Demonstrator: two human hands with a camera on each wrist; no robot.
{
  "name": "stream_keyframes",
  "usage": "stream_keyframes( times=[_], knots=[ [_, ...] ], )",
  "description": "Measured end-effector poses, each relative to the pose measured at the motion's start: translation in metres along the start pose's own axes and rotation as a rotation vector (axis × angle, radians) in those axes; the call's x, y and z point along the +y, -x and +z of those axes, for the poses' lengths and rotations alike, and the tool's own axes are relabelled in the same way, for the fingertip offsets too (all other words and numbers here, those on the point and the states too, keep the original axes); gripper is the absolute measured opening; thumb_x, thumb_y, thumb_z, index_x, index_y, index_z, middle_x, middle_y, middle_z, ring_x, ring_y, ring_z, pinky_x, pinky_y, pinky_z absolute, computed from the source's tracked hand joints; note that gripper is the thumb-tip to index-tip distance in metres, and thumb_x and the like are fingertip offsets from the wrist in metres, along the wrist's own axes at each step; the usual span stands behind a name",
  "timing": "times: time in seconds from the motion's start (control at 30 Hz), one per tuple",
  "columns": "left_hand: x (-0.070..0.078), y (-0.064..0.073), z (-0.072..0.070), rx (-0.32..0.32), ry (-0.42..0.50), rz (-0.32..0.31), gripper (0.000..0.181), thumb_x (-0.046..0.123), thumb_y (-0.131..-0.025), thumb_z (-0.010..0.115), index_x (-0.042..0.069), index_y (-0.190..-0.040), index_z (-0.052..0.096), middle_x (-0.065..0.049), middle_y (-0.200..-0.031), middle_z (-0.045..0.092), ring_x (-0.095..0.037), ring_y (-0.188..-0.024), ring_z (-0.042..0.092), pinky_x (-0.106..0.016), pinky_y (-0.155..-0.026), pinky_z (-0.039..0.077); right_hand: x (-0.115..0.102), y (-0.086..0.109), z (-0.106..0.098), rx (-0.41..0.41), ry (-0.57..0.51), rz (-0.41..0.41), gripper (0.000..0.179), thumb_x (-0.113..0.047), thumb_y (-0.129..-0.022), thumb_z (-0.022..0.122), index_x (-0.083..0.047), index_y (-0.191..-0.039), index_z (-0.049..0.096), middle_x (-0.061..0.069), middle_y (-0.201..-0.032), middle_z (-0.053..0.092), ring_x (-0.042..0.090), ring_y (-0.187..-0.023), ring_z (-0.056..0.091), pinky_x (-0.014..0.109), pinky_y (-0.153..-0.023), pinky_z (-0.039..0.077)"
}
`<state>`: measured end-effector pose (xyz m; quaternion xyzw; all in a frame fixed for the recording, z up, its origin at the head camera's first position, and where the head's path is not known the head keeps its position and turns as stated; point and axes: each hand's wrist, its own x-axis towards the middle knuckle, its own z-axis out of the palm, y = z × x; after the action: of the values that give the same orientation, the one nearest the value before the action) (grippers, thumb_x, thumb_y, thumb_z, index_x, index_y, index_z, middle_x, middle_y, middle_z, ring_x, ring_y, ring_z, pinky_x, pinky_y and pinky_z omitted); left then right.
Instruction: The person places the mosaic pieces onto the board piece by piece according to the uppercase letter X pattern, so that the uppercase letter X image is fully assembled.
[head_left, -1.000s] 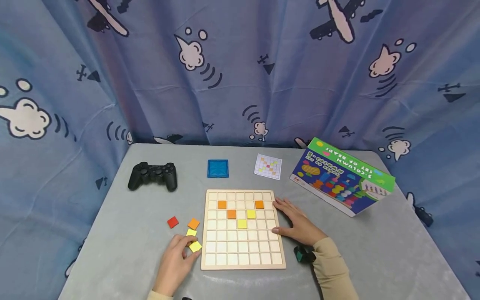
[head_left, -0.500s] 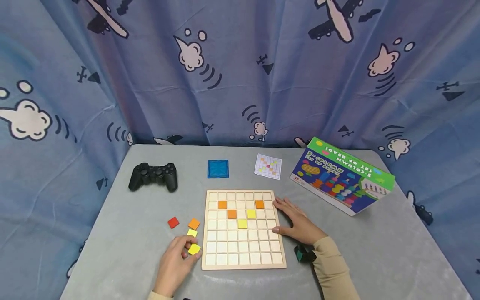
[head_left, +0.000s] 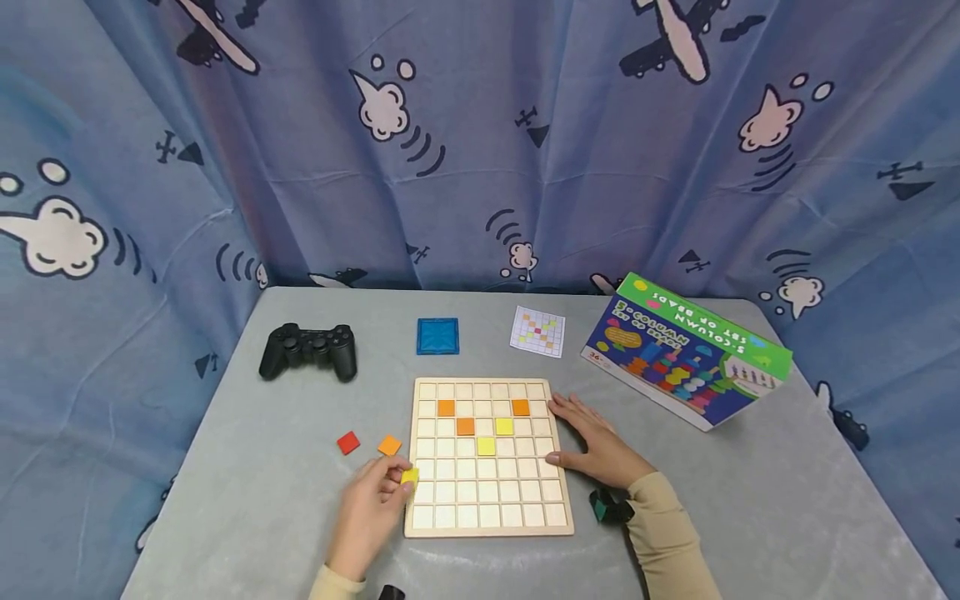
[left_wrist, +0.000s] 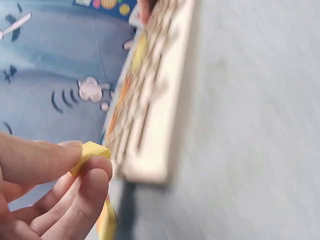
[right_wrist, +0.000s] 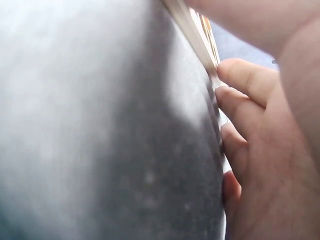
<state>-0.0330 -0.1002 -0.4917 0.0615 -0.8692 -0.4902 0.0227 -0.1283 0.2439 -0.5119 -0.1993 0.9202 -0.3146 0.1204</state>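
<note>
My left hand (head_left: 369, 510) pinches a small yellow square tile (head_left: 409, 476) between thumb and fingertips, at the left edge of a wooden grid board (head_left: 487, 532). In the left wrist view the pinched yellow tile (left_wrist: 91, 154) is tilted, and a second yellow piece (left_wrist: 107, 222) shows below the fingers. Orange tiles (head_left: 465, 426) and yellow tiles (head_left: 486, 446) sit in cells of the upper board. My right hand (head_left: 600, 448) rests along the board's right edge with fingers spread, thumb touching the rim. Left of the board lie an orange tile (head_left: 389, 446) and a red tile (head_left: 348, 442).
Behind the board are a black game controller (head_left: 308, 350), a blue square tray (head_left: 438, 337) and a pattern card (head_left: 537, 332). A colourful toy box (head_left: 686, 354) stands at the back right. A patterned curtain (head_left: 465, 167) hangs behind the grey table (head_left: 247, 500).
My left hand has picked up a yellow tile from the table and moved right and slightly away from me, to the board's left edge. The right hand stays in place.
</note>
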Motion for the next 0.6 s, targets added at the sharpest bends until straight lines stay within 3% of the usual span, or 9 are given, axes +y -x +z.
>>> stream_keyframes(
  times=[0.27,0.5,0.6],
  knots=[
    [0.022,-0.011,0.018,-0.061,0.051,0.120,0.032,-0.007,-0.077,0.073,0.010,-0.104,0.066,-0.003,-0.091,0.060,-0.011,-0.076,0.060,-0.021,-0.068,0.053,0.000,0.000,0.000,-0.004,0.004,0.001,0.086,-0.049,-0.082,0.070,-0.014,-0.150,0.031,0.008,-0.158,0.024,0.035,-0.146,0.012,0.057,-0.114,0.009],
    [0.027,-0.020,0.034,-0.147,-0.030,0.239,0.030,0.000,-0.077,0.076,0.010,-0.104,0.068,-0.001,-0.086,0.062,-0.005,-0.068,0.059,-0.021,-0.063,0.049,0.000,-0.001,0.000,0.001,0.018,-0.001,0.086,-0.050,-0.082,0.070,-0.014,-0.150,0.032,0.008,-0.157,0.024,0.034,-0.146,0.013,0.057,-0.114,0.009],
    [0.026,-0.022,0.039,-0.153,-0.091,0.284,0.030,0.002,-0.076,0.078,0.010,-0.103,0.068,0.001,-0.082,0.062,-0.002,-0.063,0.055,-0.020,-0.061,0.046,0.001,0.000,0.000,0.002,0.016,0.001,0.086,-0.052,-0.082,0.069,-0.015,-0.150,0.031,0.007,-0.157,0.024,0.034,-0.146,0.012,0.057,-0.114,0.009]
  ],
)
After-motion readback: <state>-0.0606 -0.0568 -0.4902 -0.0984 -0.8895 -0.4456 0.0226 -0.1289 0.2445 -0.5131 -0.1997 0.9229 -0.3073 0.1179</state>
